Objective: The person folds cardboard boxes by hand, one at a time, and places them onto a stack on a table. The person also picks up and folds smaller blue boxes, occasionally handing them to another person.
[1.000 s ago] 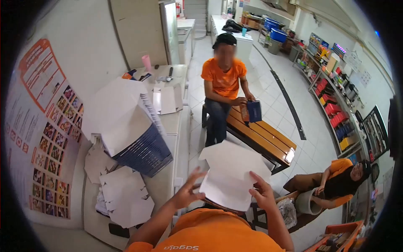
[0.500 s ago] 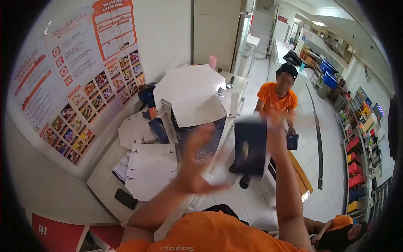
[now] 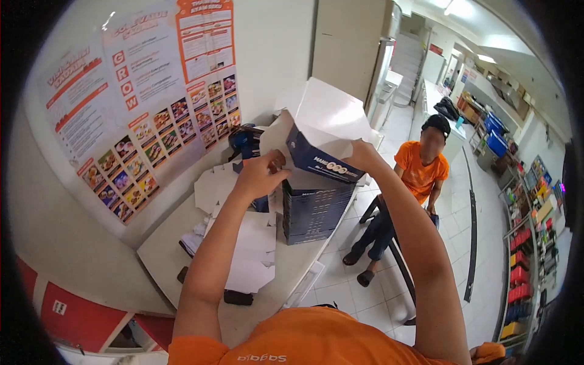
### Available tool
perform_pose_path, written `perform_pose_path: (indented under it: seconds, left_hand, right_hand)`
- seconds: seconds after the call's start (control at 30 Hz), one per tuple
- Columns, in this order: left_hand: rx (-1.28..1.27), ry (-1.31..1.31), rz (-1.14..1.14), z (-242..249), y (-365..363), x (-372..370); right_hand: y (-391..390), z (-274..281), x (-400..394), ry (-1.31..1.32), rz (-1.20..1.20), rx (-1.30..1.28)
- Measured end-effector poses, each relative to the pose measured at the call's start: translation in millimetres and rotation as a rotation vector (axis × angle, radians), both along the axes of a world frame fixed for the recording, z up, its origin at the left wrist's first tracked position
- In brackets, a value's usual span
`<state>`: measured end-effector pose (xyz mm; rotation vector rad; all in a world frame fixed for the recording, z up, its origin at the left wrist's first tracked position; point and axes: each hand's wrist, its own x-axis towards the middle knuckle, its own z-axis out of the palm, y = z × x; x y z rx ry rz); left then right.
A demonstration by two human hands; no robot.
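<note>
A cardboard box blank [image 3: 328, 118], white inside with a dark blue printed panel, is tilted up at the top of a stack of flat box blanks [image 3: 316, 213]. My right hand [image 3: 365, 157] pinches the right corner of its raised front panel. At the panel's left end, my left hand [image 3: 267, 173] has its fingers curled in on the white side flap. The stack stands on the white table, showing several dark blue edges. Loose white blanks [image 3: 246, 246] lie left of it, partly behind my left forearm.
Posters [image 3: 146, 103] cover the wall at left. A dark phone-like object [image 3: 238, 297] lies near the table's front edge. Right of the table, a co-worker in an orange shirt [image 3: 420, 170] sits on the tiled floor side. Shelves with red bins [image 3: 519, 261] line the far right.
The dark blue box in my right hand has left view. Both hands have moved to the stack, closing on a blank whose front is now raised. My view has shifted.
</note>
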<state>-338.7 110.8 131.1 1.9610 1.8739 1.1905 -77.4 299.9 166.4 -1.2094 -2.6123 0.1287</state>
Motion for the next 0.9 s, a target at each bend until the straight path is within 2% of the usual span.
perform_pose_path:
  seconds: [0.07,0.1,0.17,0.2,0.23,0.33,0.43,0.5,0.57,0.6,0.67,0.73,0.77,0.83,0.9]
  left_hand:
    - [-0.087,-0.042,0.068,0,1,2]
    - [-0.091,-0.047,0.075,-5,4,-1]
    - [-0.061,-0.024,0.061,-16,14,-9]
    - [-0.072,-0.026,0.065,-13,11,-9]
    - [-0.110,-0.024,0.056,-5,5,-8]
    - [-0.144,-0.011,0.050,3,0,-3]
    - [-0.159,-0.057,0.064,19,-19,15]
    - [0.045,-0.063,-0.042,29,-28,26]
    - [0.064,0.041,-0.108,15,-24,22]
    - [0.087,0.142,-0.169,12,-24,22]
    - [0.077,0.151,-0.143,4,-28,25]
    - [0.068,0.168,-0.120,1,-33,29]
    - [0.059,0.163,-0.110,0,-36,31]
    - [0.040,0.166,-0.114,-8,-42,39]
    - [0.131,-0.035,-0.098,-23,-42,46]
  right_hand:
    - [10,-12,0,0.055,0.000,0.097]
    - [1,2,-1,-0.098,0.056,0.074]
    - [13,-10,0,-0.093,0.084,0.150]
    - [19,-16,0,-0.084,0.103,0.229]
    - [19,-14,-5,-0.206,0.136,0.257]
    - [15,0,-14,-0.348,0.108,0.128]
    - [25,-14,-15,-0.400,0.201,0.326]
    - [21,-17,-14,-0.449,0.234,0.427]
    - [13,-16,-14,-0.245,0.132,0.364]
    - [9,-12,-16,-0.242,0.129,0.362]
    - [0,-5,-21,-0.268,0.015,0.183]
    - [18,-27,-29,-0.218,-0.021,0.197]
    - [27,-40,-30,-0.176,-0.055,0.211]
    - [3,-32,-26,-0.133,-0.088,0.169]
    - [-22,-15,-23,-0.083,-0.127,0.121]
